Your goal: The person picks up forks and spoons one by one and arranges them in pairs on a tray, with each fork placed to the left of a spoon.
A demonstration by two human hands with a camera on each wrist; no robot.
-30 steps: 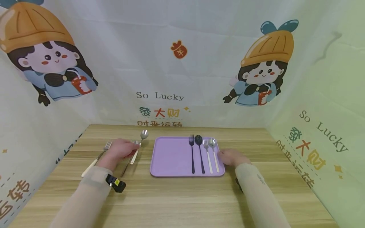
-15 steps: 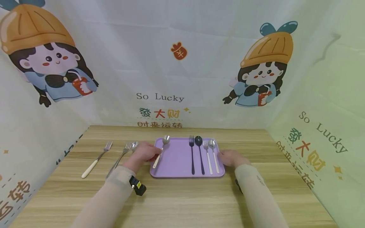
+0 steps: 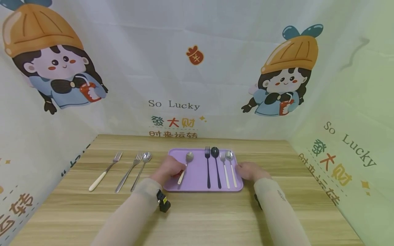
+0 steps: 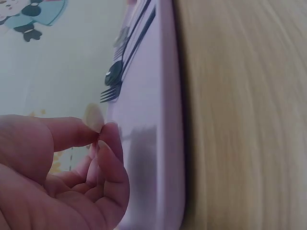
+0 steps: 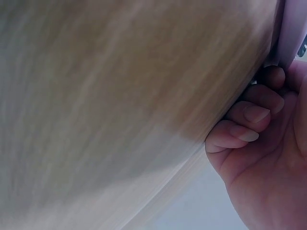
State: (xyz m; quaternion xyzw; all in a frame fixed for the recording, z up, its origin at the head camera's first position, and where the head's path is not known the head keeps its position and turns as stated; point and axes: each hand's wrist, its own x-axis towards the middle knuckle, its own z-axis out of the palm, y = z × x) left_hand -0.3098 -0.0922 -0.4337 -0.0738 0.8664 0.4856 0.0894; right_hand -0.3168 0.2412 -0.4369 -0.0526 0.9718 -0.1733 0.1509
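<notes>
My left hand pinches a spoon with a cream handle and a metal bowl, over the left part of the lilac tray. Whether the spoon touches the tray is unclear. In the left wrist view, thumb and forefinger of the left hand meet at a pale, blurred end of it. My right hand grips the tray's right rim; in the right wrist view that hand has curled fingers. On the tray's right side lie a black fork, black spoon, white-handled fork and white-handled spoon.
Left of the tray, on the wooden table, lie a cream-handled fork, an all-metal fork and an all-metal spoon. A printed cloth hangs behind the table and at both sides.
My left hand has carried the cream-handled spoon rightward, from above the table at the left to over the tray. The right hand has stayed at the rim.
</notes>
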